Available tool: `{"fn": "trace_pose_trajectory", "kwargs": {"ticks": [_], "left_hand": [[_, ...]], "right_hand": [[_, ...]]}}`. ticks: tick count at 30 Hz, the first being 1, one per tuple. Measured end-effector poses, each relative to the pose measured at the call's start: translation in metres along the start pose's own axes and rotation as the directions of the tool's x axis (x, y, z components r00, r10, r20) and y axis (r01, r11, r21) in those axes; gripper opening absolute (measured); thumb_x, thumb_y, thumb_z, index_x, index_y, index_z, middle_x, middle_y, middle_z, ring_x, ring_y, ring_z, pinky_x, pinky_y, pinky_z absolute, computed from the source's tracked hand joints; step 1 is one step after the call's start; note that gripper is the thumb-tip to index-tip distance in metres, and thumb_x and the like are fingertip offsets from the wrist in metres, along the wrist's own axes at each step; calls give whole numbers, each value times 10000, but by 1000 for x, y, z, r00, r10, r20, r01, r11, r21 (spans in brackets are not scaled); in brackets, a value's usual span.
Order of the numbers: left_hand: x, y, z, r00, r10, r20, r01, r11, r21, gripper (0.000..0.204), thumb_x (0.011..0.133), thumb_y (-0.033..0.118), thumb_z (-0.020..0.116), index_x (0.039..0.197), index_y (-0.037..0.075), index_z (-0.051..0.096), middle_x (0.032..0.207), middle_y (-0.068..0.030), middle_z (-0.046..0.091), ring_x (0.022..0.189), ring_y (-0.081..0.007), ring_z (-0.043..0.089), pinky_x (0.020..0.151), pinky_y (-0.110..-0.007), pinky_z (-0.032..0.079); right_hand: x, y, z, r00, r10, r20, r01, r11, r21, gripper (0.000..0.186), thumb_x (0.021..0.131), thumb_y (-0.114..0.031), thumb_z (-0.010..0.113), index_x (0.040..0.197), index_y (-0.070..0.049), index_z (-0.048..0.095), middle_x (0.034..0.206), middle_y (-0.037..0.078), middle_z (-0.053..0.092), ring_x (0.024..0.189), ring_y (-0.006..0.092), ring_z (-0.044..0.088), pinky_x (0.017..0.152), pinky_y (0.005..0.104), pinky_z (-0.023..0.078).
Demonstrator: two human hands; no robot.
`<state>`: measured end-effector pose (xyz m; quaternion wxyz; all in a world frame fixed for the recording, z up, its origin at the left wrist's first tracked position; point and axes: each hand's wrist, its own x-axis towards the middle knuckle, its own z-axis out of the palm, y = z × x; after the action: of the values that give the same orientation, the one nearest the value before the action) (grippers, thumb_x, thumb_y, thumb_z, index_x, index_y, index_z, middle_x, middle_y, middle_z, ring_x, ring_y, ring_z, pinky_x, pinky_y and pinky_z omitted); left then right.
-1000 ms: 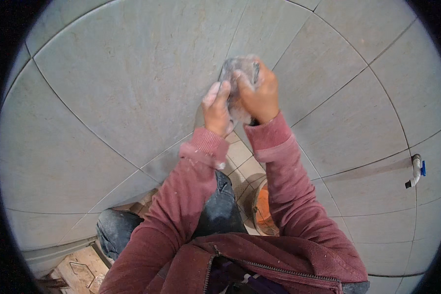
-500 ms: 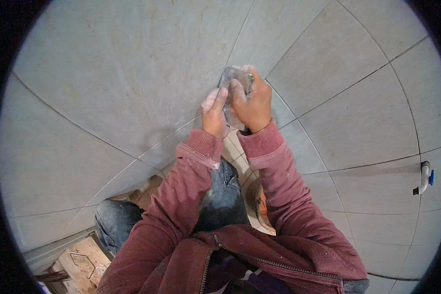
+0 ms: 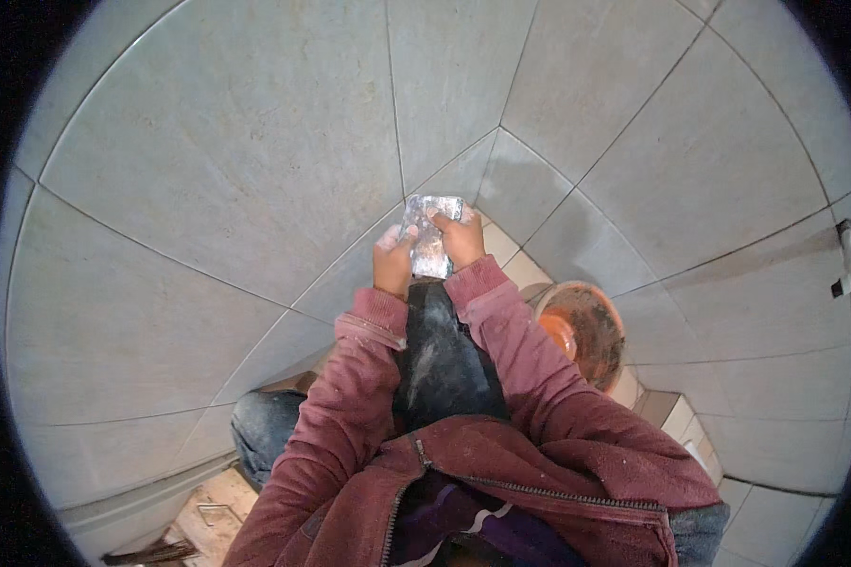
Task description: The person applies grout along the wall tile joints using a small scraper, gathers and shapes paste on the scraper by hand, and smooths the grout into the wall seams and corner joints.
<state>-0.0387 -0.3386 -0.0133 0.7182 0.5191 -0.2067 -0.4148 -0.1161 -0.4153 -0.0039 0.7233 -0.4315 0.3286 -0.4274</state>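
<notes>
My left hand (image 3: 394, 257) and my right hand (image 3: 456, 234) both grip a flat, rectangular, silvery-grey object (image 3: 431, 257) covered in pale dust. My left fingers wrap its left edge and my right thumb lies across its upper face. It is just in front of the grey tiled wall (image 3: 217, 170), low near the corner, above my dusty jeans (image 3: 444, 359); whether it touches the wall I cannot tell. White dust coats my left fingertips.
A round bucket (image 3: 616, 321) with orange inside stands by the right wall. A tap (image 3: 846, 255) sticks out at the far right. A wooden board (image 3: 213, 506) with a metal handle and a dark object (image 3: 151, 553) lie at the lower left. Beige floor tiles show near the corner.
Both hands have moved down toward my legs with the object still in them, and they appear smaller. The view has shifted, showing the wall corner and more of the bucket.
</notes>
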Motion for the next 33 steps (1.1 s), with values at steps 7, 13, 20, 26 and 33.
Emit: {"fn": "trace_pose_trajectory", "kwargs": {"ticks": [7,13,20,26,33], "left_hand": [[16,20,-9,998,69,-15,-48,816,576,157,778,122,550,835,-23,570,610,-44,565,425,-132,510,326,-256,383],[29,54,11,960,274,50,-217,624,750,141,759,102,547,764,-36,580,526,-66,532,371,-135,478,321,-264,359],[3,121,34,934,350,72,-320,730,604,162,732,99,541,743,-57,584,565,-106,566,480,-159,532,446,-317,418],[3,109,40,953,304,4,-206,635,744,171,721,99,537,744,-62,590,546,-102,559,424,-164,524,389,-306,399],[3,189,70,942,322,93,-263,540,799,231,667,129,571,739,-89,590,519,-120,550,422,-173,529,401,-295,413]], "right_hand": [[18,51,4,897,443,-13,-400,822,406,158,786,-99,562,883,26,572,794,102,593,660,214,589,558,334,494],[16,18,27,840,517,-162,-419,809,412,201,760,-116,566,874,49,567,794,128,575,640,244,583,538,357,482],[19,-32,51,918,392,-63,-323,829,457,234,720,-99,590,874,70,542,782,134,571,629,243,578,536,378,480],[11,-27,50,868,492,-59,-381,739,556,168,728,-67,559,857,40,546,788,124,568,640,254,584,547,394,489],[26,-93,82,940,337,60,-326,830,453,155,789,-156,481,827,-12,526,732,98,567,604,220,579,523,348,485]]}}
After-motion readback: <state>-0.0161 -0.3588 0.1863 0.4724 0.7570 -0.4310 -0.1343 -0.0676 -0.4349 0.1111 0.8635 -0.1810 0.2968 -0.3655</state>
